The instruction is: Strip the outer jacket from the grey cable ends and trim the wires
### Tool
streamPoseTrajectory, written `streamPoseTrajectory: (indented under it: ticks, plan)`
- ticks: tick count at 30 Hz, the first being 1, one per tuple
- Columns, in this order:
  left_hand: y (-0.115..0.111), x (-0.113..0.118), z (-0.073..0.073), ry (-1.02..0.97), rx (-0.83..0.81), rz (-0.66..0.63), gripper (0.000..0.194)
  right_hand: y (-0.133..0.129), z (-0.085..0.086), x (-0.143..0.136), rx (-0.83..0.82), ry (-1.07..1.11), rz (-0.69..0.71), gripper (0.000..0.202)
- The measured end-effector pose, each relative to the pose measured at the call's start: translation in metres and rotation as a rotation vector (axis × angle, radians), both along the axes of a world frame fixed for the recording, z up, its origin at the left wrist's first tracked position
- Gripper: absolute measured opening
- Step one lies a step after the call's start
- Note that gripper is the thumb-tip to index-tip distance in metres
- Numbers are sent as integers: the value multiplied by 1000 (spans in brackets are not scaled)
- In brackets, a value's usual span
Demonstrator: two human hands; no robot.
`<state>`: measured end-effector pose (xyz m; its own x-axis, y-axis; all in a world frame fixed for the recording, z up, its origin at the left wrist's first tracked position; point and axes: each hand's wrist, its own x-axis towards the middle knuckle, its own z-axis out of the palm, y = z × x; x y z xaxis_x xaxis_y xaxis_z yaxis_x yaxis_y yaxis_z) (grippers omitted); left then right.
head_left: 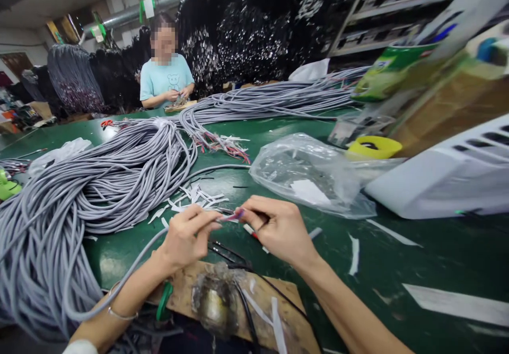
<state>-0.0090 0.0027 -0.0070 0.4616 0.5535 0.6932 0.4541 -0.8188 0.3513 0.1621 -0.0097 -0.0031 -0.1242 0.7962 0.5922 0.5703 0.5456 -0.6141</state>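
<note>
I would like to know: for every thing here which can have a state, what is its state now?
Left hand: closed, fingertips pinching thin wires.
Right hand: closed, fingertips at the wires' other end.
Thin wires: held between both hands.
Grey cables: looped, heaped on the green table.
Clear plastic bag: crumpled, lying down.
White strips: loose, scattered.

Pink-purple wires, grey cables, green tabletop
</note>
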Motion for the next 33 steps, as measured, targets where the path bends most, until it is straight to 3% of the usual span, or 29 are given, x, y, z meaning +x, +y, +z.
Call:
streamPoseTrajectory:
  ticks: [3, 5, 9, 11, 12, 15, 18, 21, 23, 28, 30, 33]
  plan:
    - [3, 0, 4, -229, -221, 137, 17, -4, 4, -10, -23, 40, 120, 30]
    - [6, 1, 3, -315, -408, 150, 18, -7, 4, -13, -58, 27, 160, 30]
    - [12, 4, 2, -437, -841, 14, 29, -5, 0, 5, -384, -314, 172, 27]
    - [13, 4, 4, -499, -976, -73, 40, -2, -3, 15, -523, -537, 174, 12]
    - [13, 4, 5, -526, -1012, -111, 45, -2, -5, 17, -528, -599, 171, 6]
    - [12, 3, 7, -613, -1085, -209, 49, -1, -10, 9, -385, -591, 114, 24]
    - [11, 2, 4, -718, -1146, -287, 41, -4, -18, -15, -375, -580, 83, 16]
    - [10, 2, 1, -761, -1089, -341, 30, -7, -28, -33, -418, -634, 101, 4]
    - [10, 1, 2, -754, -938, -350, 25, -8, -30, -36, -419, -601, 112, 9]
    - [7, -4, 7, -669, -490, -243, 27, -4, -20, -24, -304, -44, 63, 28]
    - [4, -4, 7, -637, -430, -198, 31, -6, -13, -23, -272, 132, 70, 31]
    - [-1, -3, 6, -552, -412, -137, 37, -12, -7, -26, -271, 203, 130, 32]
